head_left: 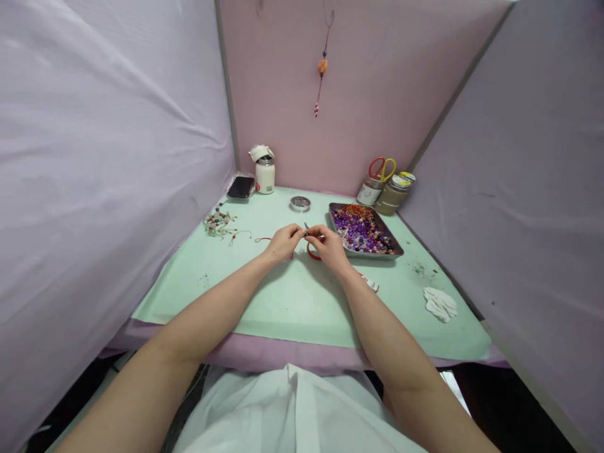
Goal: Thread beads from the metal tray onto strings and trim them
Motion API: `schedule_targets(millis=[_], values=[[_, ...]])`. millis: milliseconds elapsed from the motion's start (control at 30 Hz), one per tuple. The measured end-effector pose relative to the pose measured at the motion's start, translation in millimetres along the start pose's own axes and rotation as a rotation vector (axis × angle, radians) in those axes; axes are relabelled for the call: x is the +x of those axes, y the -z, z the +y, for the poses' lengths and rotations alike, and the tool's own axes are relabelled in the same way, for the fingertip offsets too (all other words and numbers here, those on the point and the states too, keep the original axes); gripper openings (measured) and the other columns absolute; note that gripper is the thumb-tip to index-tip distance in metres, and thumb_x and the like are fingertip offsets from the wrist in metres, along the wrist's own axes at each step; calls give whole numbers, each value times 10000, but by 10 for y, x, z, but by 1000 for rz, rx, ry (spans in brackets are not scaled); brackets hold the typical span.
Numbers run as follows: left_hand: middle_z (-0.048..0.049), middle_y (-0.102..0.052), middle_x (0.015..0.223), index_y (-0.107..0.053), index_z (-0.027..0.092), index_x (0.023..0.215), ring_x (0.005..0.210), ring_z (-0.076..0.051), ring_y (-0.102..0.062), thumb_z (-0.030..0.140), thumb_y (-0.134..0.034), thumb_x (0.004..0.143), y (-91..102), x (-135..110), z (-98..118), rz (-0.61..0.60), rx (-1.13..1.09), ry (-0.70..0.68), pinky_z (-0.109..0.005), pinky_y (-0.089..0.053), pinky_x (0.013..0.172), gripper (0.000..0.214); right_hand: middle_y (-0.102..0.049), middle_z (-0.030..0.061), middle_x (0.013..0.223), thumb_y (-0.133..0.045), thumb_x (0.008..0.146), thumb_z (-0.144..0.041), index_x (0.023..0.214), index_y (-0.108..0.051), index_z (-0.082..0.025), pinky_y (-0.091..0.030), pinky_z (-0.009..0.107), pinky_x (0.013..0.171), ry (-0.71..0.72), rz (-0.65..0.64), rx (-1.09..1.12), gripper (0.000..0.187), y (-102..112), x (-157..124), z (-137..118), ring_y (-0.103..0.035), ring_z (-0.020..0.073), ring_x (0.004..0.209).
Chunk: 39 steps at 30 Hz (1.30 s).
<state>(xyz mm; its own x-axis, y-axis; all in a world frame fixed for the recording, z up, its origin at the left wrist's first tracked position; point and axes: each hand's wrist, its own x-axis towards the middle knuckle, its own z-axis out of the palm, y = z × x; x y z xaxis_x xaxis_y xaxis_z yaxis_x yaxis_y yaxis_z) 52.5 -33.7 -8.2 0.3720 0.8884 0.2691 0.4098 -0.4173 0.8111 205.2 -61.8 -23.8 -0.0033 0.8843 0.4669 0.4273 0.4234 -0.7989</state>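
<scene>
My left hand (284, 242) and my right hand (329, 246) meet over the middle of the pale green mat (292, 302). Both are closed in a pinch. Between the fingertips sits a small metal tool tip (306, 226) and a dark bead. A red handle loop (311, 253) shows under my right hand, so it seems to grip small red-handled pliers. A thin red cord (262, 239) runs left from my left hand's fingers. Just right of my right hand lies a metal tray (395, 251) full of purple and mixed beads.
Beaded wire pieces (219, 223) lie at the left. At the back stand a white jar (265, 175), a dark phone (241, 187), a round tin (300, 202), and two jars with scissors (382, 168). A crumpled white cloth (440, 304) lies right. Fabric walls enclose three sides; a beaded charm (322, 66) hangs.
</scene>
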Motion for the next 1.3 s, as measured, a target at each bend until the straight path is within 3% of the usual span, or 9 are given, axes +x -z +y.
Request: schedule_targets(millis=[300,433,533,733,867,1067,1200,1233,1300], values=[[18,-500,616,-604,144,781,597,-120,-476,435,-491,779,-24,11,-17,-64,-190,68,-243,-389,575,312,-614,39,845,-562,788,-364,852,-626,-197,-440,295,691,50,15,-59,189,12,3,30,-530,150,709],[27,-487,612,-590,150,769,503,-88,-433,423,-516,771,-14,20,-22,-76,-257,103,-237,-365,512,283,-611,39,780,-521,815,-365,762,-617,-196,-439,298,684,44,52,-97,202,19,-2,2,-536,164,714],[11,-525,610,-567,149,746,481,-76,-433,407,-549,766,36,49,-53,-113,-361,135,-232,-362,499,260,-612,48,794,-510,813,-369,775,-601,-189,-436,295,694,20,223,-108,205,71,17,-4,-542,171,744],[-27,-586,681,-559,142,725,562,-83,-504,388,-599,749,261,106,-125,-177,-541,282,-229,-392,550,250,-595,60,835,-478,800,-413,854,-544,-162,-434,314,744,-140,734,24,265,383,161,194,-534,175,781],[-38,-594,698,-576,137,748,624,-99,-533,376,-638,728,345,115,-154,-233,-632,353,-241,-414,598,247,-572,57,825,-442,789,-395,844,-498,-174,-441,332,727,-279,907,116,235,594,241,392,-533,181,769],[-43,-597,700,-593,128,762,627,-93,-534,371,-668,719,321,108,-153,-275,-674,391,-242,-417,610,258,-525,43,795,-384,820,-382,852,-465,-196,-451,370,727,-299,1002,37,205,737,236,473,-527,190,751],[-46,-615,718,-604,126,774,605,-83,-523,393,-704,682,281,101,-156,-286,-662,377,-254,-427,628,300,-528,105,957,-437,815,-345,892,-488,-190,-419,407,852,-115,1070,-223,180,682,183,270,-520,225,914],[-45,-620,725,-606,126,779,607,-81,-527,394,-718,667,265,100,-159,-293,-668,370,-258,-430,638,311,-523,119,1005,-446,818,-342,926,-498,-186,-412,406,866,-41,1033,-277,196,636,162,197,-513,233,961],[-39,-623,727,-611,126,792,615,-82,-537,383,-744,636,229,95,-162,-312,-686,346,-266,-435,659,329,-542,110,1020,-439,840,-342,971,-516,-185,-415,384,868,70,789,-261,219,509,111,50,-524,224,981]])
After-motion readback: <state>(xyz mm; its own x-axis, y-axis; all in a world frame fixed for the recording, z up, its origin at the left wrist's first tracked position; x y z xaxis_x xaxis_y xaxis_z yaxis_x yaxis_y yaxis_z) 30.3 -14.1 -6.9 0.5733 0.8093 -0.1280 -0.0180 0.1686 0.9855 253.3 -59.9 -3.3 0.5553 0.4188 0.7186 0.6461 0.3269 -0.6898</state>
